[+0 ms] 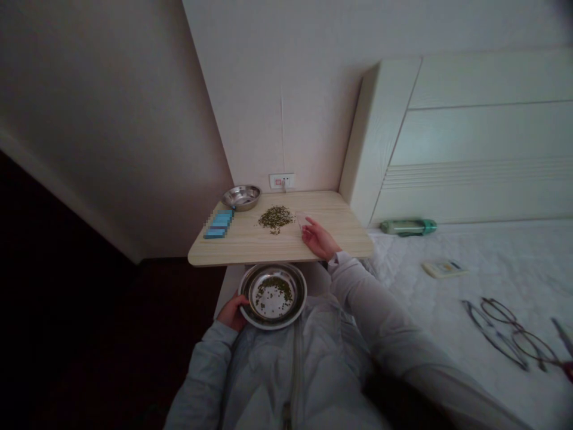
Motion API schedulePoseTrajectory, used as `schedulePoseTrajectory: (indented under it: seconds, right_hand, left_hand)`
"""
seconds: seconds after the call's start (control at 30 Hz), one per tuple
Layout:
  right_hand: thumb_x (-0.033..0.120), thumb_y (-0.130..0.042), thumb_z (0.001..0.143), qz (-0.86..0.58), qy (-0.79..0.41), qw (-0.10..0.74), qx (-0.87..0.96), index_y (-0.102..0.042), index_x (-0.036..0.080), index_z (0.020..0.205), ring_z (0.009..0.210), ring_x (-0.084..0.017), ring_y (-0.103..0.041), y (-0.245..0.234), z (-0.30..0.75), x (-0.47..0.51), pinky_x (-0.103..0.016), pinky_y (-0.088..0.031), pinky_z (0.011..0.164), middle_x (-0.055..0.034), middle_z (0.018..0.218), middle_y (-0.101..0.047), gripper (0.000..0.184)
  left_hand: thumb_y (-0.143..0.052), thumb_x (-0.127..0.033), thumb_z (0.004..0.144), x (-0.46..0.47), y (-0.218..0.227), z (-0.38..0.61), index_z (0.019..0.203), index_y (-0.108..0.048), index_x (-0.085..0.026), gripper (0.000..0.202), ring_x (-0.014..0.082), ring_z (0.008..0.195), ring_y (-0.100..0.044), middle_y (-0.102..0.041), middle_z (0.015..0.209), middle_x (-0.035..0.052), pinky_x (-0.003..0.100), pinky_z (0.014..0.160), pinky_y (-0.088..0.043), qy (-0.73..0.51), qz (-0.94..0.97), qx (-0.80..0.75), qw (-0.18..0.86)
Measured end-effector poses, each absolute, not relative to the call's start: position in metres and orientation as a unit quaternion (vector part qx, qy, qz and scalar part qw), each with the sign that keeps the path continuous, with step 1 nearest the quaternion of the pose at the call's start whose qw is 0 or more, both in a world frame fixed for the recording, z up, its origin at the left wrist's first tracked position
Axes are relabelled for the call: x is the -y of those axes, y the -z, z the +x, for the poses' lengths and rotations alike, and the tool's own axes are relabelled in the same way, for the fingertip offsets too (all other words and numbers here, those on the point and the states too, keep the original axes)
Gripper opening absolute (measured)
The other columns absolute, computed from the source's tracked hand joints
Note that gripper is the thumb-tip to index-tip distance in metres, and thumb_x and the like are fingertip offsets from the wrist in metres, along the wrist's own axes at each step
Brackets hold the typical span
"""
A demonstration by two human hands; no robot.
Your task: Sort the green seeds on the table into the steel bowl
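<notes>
A loose pile of small green beans [276,218], too small to make out in detail, is spread on the wooden tabletop [250,248]. My right hand [319,237] is just right of the pile, its fingers closed on a clear plastic sheet [301,220] whose left edge comes close to the beans. Below the table's front edge, my left hand [233,312] grips the left rim of a metal bowl [273,323] over my lap. More of the same beans [282,288] lie inside it, mostly along the far side.
A second metal bowl [242,197] stands at the back left of the table, behind a blurred blue packet [219,224]. On the wall is a socket [282,181]. The bed [398,269] at right holds a green bottle [408,227], a flat pale pack [444,268] and glasses [514,327].
</notes>
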State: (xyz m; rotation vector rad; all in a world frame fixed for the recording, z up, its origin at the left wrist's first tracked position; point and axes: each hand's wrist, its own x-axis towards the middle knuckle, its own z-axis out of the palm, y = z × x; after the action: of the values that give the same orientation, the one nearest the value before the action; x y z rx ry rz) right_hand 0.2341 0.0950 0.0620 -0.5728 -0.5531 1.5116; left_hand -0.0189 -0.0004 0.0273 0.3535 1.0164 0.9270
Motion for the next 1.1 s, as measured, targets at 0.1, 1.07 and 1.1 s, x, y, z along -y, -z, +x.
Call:
schedulePoseTrajectory:
  seconds: [0.1, 1.07, 1.1]
  right_hand:
    - [0.006, -0.047, 0.066, -0.267, -0.659, 0.663, 0.235, -0.045, 0.019, 0.083, 0.054, -0.005, -0.053, -0.063, 0.232, -0.095, -0.013, -0.043, 0.048, 0.0034, 0.061, -0.056, 0.022]
    - [0.005, -0.033, 0.071, -0.613, 0.010, 0.314, 0.725, -0.051, 0.016, 0.101, 0.085, -0.015, -0.052, -0.065, 0.183, -0.133, -0.027, -0.037, 0.080, -0.0060, 0.092, -0.059, 0.037]
    - [0.005, -0.033, 0.071, -0.610, 0.010, 0.308, 0.730, -0.050, 0.016, 0.102, 0.086, -0.015, -0.052, -0.066, 0.182, -0.133, -0.027, -0.036, 0.081, -0.0061, 0.094, -0.059, 0.037]
  left_hand:
    - [-0.042, 0.000, 0.049, 0.000, -0.026, -0.015, 0.074, -0.057, -0.013, 0.032, 0.0207, 0.065, -0.059, -0.061, 0.059, 0.0030, 0.033, 0.062, -0.047, -0.432, 0.162, -0.475, 0.749]
    - [-0.050, -0.010, 0.050, 0.010, -0.007, 0.003, 0.091, -0.056, -0.014, 0.042, 0.0195, 0.066, -0.057, -0.061, 0.063, 0.0010, 0.028, 0.058, -0.042, -0.525, 0.215, -0.430, 0.702]
    - [-0.050, -0.010, 0.050, 0.010, -0.007, 0.004, 0.091, -0.057, -0.013, 0.042, 0.0196, 0.066, -0.057, -0.061, 0.064, 0.0012, 0.029, 0.058, -0.042, -0.528, 0.214, -0.431, 0.700]
